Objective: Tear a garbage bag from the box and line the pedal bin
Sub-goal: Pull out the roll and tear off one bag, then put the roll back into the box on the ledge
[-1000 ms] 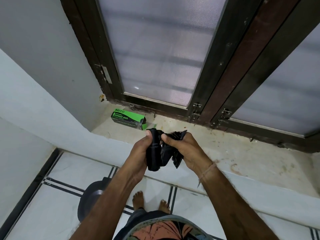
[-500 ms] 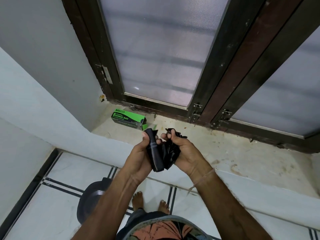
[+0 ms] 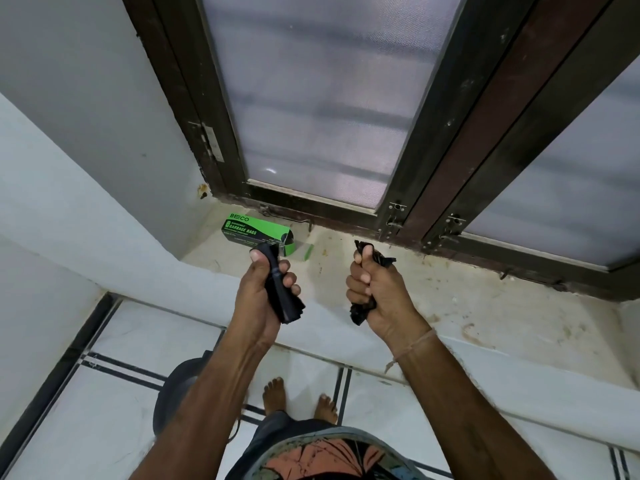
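Note:
My left hand (image 3: pixel 265 289) grips a black roll of garbage bags (image 3: pixel 284 296) that sticks out above and below the fist. My right hand (image 3: pixel 375 289) is closed on a crumpled black garbage bag (image 3: pixel 379 258), separate from the roll, with a gap between the two hands. The green and black garbage bag box (image 3: pixel 258 232) lies on the stone sill (image 3: pixel 450 303) just beyond my left hand. The dark pedal bin (image 3: pixel 176 386) stands on the floor below, mostly hidden behind my left forearm.
A dark-framed window with mesh panels (image 3: pixel 311 98) rises behind the sill. A grey wall (image 3: pixel 69 98) closes the left side. White floor tiles (image 3: pixel 86 410) with black lines lie below, with my bare feet (image 3: pixel 299 398) near the bin.
The hands were together on one black bundle. They have pulled apart sideways, and the bag in my right hand is now separate from the roll in my left.

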Demonstrator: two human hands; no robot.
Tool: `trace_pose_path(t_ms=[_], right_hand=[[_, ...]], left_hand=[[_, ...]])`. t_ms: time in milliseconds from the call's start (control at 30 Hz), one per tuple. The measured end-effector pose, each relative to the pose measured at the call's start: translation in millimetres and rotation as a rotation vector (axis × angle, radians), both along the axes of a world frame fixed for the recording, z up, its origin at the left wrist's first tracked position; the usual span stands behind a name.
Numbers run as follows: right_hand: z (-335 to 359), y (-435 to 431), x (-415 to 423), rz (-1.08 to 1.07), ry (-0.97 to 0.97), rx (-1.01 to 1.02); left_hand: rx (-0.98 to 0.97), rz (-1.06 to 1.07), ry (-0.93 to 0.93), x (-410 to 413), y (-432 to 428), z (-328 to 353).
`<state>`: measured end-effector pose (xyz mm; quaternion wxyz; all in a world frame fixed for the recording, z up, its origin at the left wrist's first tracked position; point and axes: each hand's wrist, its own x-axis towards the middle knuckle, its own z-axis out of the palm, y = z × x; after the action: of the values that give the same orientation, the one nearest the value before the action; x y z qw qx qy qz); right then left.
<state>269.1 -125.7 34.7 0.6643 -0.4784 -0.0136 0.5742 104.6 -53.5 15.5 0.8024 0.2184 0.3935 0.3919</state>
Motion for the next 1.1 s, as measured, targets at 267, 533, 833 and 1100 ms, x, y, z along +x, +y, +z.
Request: trace_pose_path(t_ms=[267,533,833,1100], right_hand=[[-4.5,0.9,-3.2,0.25,-0.273,-0.128],[-16.3,15.8,-31.7,0.405,-0.403,-0.047],[-26.1,30.4,-16.3,0.035,-0.465,-0.041],[-39.8,28.2,-20.1,-0.1,-0.494,-0.114]], left_hand=[[-0.114,-0.033,-0.066,-5.1,7.9,-10.8],[0.049,-0.109,-0.059,-2.5,40.9,-18.3],[1.063,-0.247,1.181,-26.6,104.4,-36.5],[1.417,-0.734,1.572,-25.1,157.7,-56.7]])
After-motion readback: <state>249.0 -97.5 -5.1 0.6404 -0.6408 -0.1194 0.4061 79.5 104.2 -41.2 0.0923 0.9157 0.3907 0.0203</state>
